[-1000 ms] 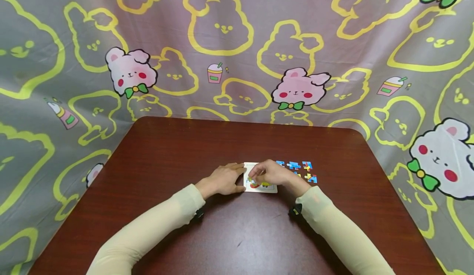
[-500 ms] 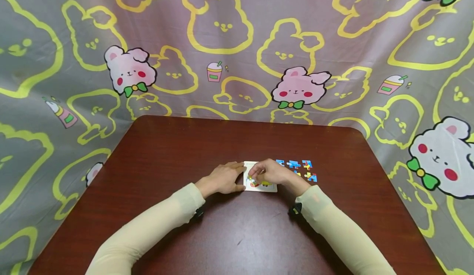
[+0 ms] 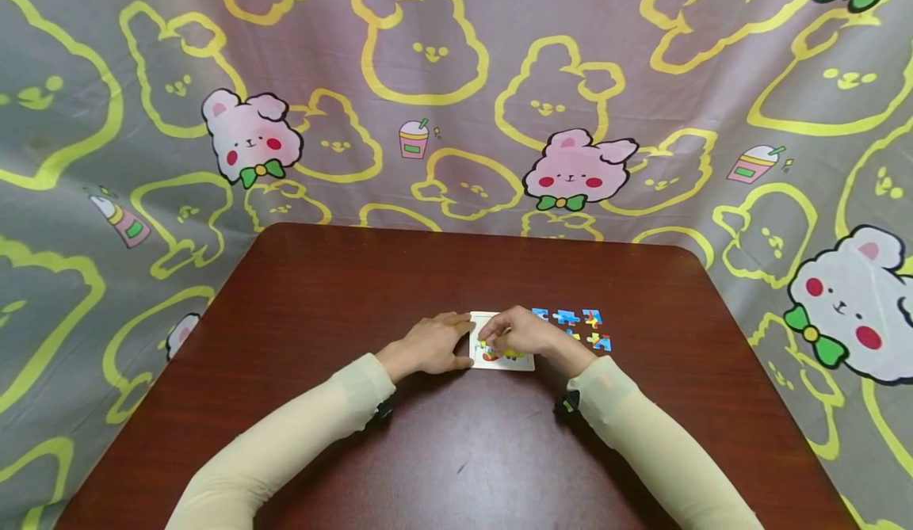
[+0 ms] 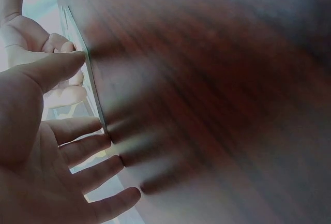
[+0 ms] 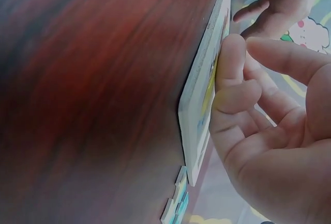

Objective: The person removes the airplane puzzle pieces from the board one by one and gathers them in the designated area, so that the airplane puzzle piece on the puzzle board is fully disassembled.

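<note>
A small white-framed puzzle board [image 3: 523, 367] with a colourful picture lies flat on the table. My left hand [image 3: 431, 345] rests at its left side, thumb and fingers spread and fairly straight, fingertips at the board's edge in the left wrist view. Over the board's middle sits my right hand [image 3: 525, 332], fingers bent and thumb tip near the index fingertip. In the right wrist view, the curled fingers [image 5: 235, 97] of that hand lie close against the board's face [image 5: 204, 113]. Whether a piece is between its fingertips is hidden. The hand covers part of the picture.
Several loose blue, yellow and red puzzle pieces [image 3: 567, 318] lie in rows right of the board, partly behind the right wrist. The dark red-brown table [image 3: 342, 292] reaches back to a patterned curtain [image 3: 456, 134].
Both hands stay in nearly the same place. The right fingertips shift slightly over the board, and a bit more of the picture's coloured part shows below them.
</note>
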{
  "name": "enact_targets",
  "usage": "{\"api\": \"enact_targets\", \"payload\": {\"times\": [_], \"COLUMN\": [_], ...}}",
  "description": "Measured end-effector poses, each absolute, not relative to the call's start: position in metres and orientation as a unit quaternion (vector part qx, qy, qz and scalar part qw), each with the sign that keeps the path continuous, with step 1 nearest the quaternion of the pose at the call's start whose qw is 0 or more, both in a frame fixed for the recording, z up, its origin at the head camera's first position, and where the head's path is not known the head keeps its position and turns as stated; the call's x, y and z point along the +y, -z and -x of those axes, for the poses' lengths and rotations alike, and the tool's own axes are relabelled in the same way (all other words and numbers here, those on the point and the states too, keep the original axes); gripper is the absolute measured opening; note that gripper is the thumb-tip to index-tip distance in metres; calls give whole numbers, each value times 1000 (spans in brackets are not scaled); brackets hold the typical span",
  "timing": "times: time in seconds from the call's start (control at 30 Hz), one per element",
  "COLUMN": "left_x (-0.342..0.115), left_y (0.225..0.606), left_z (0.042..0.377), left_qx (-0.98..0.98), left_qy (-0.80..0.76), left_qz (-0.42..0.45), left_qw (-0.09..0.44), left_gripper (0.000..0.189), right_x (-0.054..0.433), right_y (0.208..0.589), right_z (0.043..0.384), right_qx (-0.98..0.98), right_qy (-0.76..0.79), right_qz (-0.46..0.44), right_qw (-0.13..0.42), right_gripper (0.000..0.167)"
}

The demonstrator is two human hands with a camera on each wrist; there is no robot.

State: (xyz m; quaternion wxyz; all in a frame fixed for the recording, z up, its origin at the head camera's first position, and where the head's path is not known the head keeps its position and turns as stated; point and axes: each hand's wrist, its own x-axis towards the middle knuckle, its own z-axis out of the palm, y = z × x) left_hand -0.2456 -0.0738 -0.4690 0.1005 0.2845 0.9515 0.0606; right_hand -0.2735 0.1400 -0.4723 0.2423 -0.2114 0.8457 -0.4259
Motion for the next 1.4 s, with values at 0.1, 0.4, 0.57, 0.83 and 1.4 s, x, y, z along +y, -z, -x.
{"api": "enact_targets", "payload": {"times": [0.1, 0.4, 0.57, 0.83, 1.4], "left_x": [-74, -73, -74, -73, -74], "left_y": [469, 468, 468, 469, 469], "left_z": [246, 245, 244, 245, 245], "left_qx": [952, 951, 951, 951, 951], "left_qy": [-60, -63, -63, -65, -62], "left_qz": [-284, -284, -286, -284, -285], "left_qw": [100, 103, 101, 103, 102], "left_gripper": [71, 71, 71, 72, 73], "right_x": [140, 139, 139, 140, 139], "right_y": [473, 472, 471, 474, 473], "right_z": [274, 275, 274, 275, 275], "right_qx": [849, 854, 852, 843, 855], "right_qy": [419, 411, 416, 426, 410], "right_qz": [216, 200, 204, 230, 233], "right_qw": [240, 247, 244, 233, 218], "right_gripper": [24, 24, 24, 26, 24]}}
